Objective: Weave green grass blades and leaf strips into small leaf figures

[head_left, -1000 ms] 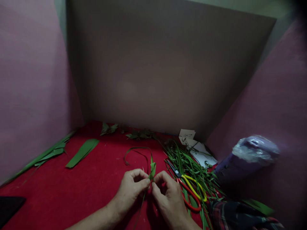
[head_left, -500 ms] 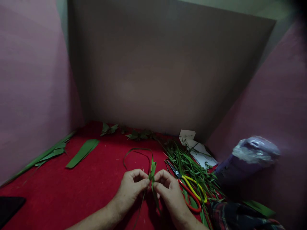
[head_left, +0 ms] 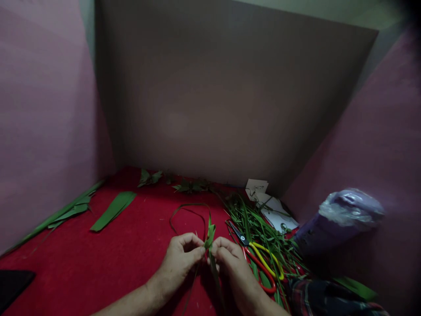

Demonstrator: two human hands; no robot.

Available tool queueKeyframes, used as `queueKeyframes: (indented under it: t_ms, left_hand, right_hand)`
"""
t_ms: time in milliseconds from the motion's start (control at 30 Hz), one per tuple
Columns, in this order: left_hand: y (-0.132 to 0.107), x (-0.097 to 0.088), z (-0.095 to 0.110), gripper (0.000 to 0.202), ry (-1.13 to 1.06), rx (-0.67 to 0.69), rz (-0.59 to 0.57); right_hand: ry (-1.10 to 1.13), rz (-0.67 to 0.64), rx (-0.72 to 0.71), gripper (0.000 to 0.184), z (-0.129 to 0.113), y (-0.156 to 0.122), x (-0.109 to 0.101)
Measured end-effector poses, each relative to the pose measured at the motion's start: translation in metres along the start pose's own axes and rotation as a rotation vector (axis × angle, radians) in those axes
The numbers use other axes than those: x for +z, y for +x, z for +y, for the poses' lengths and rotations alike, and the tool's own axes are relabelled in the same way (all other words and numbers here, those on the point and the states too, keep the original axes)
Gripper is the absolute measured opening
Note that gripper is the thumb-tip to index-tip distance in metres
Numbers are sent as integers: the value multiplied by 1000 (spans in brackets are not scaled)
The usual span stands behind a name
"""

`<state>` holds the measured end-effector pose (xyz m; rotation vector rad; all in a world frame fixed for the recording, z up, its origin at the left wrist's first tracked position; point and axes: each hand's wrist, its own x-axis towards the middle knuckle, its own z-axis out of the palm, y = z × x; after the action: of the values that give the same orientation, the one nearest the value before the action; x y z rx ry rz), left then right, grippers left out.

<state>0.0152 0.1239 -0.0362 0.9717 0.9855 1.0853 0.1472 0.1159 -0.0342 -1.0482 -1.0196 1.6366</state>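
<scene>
Between my two hands is a folded green leaf strip [head_left: 209, 236], its folded top standing above the fingertips. My left hand [head_left: 184, 256] pinches it from the left between thumb and forefinger. From the right, my right hand [head_left: 228, 259] grips the same strip, with thumb and forefinger closed on it. A long thin end of leaf loops over the red cloth behind the hands, and other ends hang down below them. Scissors [head_left: 255, 252] with one yellow and one red handle lie just right of my right hand, their blades pointing away.
Right of the scissors spreads a heap of cut leaf strips [head_left: 266, 230], with white papers [head_left: 276, 213] behind it. A purple bin [head_left: 324, 232] with a plastic liner stands at the right. A broad leaf piece [head_left: 113, 211] lies left; leaf figures [head_left: 190, 186] sit along the back wall.
Both hands stay in nearly the same place on the leaf strip. My right thumb and fingers have shifted slightly, and the folded top has tilted and dropped a little.
</scene>
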Motion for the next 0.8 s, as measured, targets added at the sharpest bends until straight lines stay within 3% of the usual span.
queueKeyframes:
  t_ms: [233, 467, 800]
  left_hand:
    - [0, 0, 0, 19, 34, 31, -48]
    - [5, -4, -7, 19, 40, 30, -31]
    - [3, -4, 1, 19, 13, 57, -11]
  right_hand:
    - [75, -124, 77, 8, -2, 1, -2]
    - [-46, -18, 59, 10, -1, 5, -6]
    - [-194, -27, 101, 26, 5, 10, -8]
